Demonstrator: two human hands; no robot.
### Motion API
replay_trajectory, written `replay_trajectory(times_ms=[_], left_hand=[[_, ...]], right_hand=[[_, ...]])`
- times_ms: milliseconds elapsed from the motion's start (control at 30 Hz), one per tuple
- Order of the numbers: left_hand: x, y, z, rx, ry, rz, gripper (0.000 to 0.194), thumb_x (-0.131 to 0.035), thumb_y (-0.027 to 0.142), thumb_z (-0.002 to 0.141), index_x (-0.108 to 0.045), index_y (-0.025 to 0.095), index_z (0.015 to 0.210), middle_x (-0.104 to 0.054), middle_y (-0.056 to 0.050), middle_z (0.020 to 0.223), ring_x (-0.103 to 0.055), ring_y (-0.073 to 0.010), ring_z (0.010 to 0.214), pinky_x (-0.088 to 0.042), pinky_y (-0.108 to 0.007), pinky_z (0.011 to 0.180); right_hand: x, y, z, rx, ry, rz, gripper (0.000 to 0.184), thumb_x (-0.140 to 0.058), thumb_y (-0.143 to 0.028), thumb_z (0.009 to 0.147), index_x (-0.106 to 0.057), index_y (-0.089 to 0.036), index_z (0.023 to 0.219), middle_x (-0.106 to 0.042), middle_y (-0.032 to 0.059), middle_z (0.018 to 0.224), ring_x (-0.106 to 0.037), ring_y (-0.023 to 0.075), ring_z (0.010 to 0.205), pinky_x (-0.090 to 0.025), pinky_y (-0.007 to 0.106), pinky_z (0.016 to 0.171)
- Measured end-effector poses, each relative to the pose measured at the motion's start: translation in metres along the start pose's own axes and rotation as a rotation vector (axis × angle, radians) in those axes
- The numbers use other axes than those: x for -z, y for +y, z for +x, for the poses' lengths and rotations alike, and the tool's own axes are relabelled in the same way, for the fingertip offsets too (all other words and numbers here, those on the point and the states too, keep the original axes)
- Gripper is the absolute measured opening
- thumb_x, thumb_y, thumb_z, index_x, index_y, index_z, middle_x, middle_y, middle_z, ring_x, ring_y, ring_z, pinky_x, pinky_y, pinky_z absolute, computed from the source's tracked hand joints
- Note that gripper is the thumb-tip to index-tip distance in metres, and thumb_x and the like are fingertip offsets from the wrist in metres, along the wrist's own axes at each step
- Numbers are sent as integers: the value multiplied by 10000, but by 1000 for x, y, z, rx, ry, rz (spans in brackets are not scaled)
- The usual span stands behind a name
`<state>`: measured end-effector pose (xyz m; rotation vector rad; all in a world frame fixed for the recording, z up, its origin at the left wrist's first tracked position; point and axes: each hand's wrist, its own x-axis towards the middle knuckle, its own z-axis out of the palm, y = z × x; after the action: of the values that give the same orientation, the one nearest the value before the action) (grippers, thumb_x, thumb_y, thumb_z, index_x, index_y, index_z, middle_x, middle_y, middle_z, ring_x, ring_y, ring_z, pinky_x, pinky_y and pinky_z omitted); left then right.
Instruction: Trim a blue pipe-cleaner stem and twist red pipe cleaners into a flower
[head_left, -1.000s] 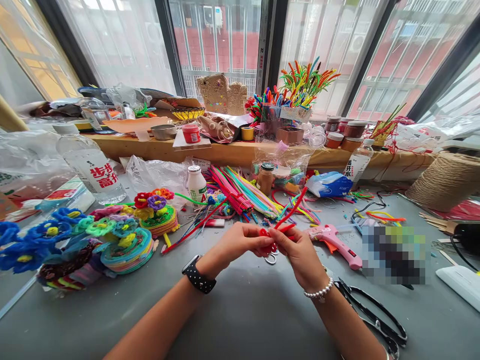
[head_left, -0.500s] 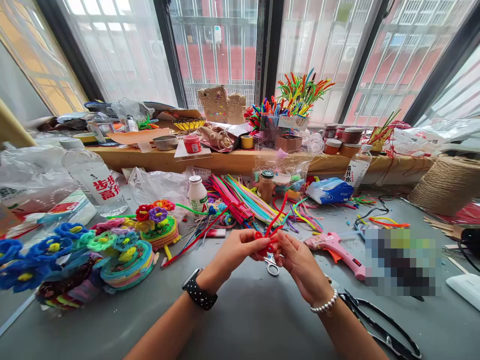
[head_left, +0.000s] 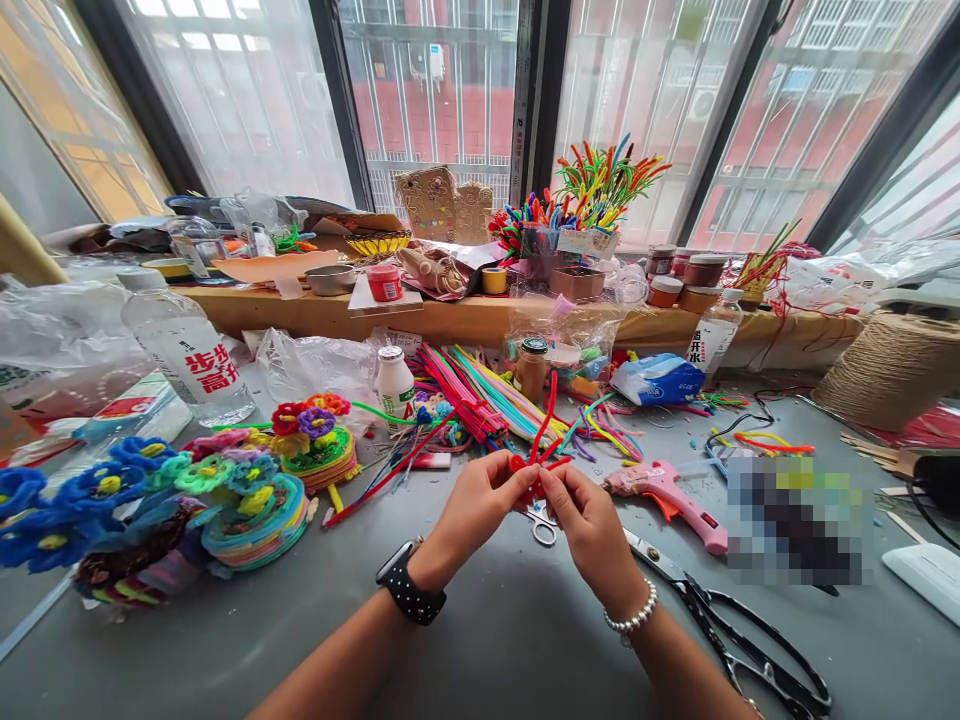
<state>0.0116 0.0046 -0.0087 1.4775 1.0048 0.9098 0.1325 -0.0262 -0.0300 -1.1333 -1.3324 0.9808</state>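
Note:
A looped red pipe cleaner (head_left: 550, 408) is pinched between both hands above the grey table, one free end standing up and away from me. My left hand (head_left: 491, 497) grips it with thumb and forefinger, a dark watch on that wrist. From the other side, my right hand (head_left: 585, 520) pinches the same piece, its fingertips nearly touching the left ones. The fingers cover most of the loops. Just below and beyond the hands lie small scissors (head_left: 543, 530), partly hidden. A bundle of coloured pipe cleaners (head_left: 480, 400) spreads out behind.
Large black-handled shears (head_left: 750, 640) lie beside my right forearm, with a pink glue gun (head_left: 667, 490) beyond them. Pipe-cleaner flowers (head_left: 105, 485) sit at left near a water bottle (head_left: 187, 350). A white bottle (head_left: 394, 385) and brown jar (head_left: 531, 370) stand behind. A twine spool (head_left: 885, 370) is at right.
Both hands have drawn closer together, the right moving left and slightly down. The red pipe cleaner's free end now points more upright. More of the shears shows beside my right arm.

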Motion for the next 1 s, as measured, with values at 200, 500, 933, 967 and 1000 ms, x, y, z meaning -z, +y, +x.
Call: replay_trajectory(times_ms=[200, 500, 933, 967, 1000], left_hand=[[-4, 0, -7, -199, 174, 183, 270, -472, 402, 720, -447, 165, 593, -468, 17, 561, -417, -95, 531, -339, -211, 500], [7, 13, -2, -62, -54, -8, 252, -519, 374, 689, -464, 155, 577, -481, 29, 536, -436, -87, 517, -351, -213, 513], [3, 13, -6, -15, -324, -146, 232, -522, 333, 709, -467, 134, 604, -461, 19, 548, -421, -76, 513, -337, -205, 501], [3, 13, -7, -11, -348, -156, 233, -525, 333, 706, -469, 133, 600, -461, 19, 550, -422, -76, 513, -340, -203, 501], [2, 13, -7, -7, -373, -165, 232, -526, 334, 706, -477, 132, 603, -467, 17, 558, -424, -75, 516, -344, -201, 503]], right_hand=[[-7, 1, -1, -256, -46, 508, 260, -515, -423, 717, -473, -174, 659, -372, -56, 522, -280, 57, 429, -204, 206, 416], [11, -8, 7, -216, -159, 360, 371, -476, -507, 709, -491, -151, 606, -417, -37, 485, -337, 62, 423, -223, 203, 400], [9, -5, 2, -194, -101, 265, 362, -502, -477, 699, -504, -145, 555, -386, -43, 452, -309, 58, 416, -240, 206, 405], [9, -4, 2, -202, -105, 264, 373, -499, -486, 695, -511, -141, 551, -408, -35, 451, -332, 63, 414, -259, 208, 406], [9, -4, 2, -207, -114, 266, 382, -494, -489, 697, -516, -138, 547, -428, -26, 450, -356, 69, 416, -279, 210, 410]])
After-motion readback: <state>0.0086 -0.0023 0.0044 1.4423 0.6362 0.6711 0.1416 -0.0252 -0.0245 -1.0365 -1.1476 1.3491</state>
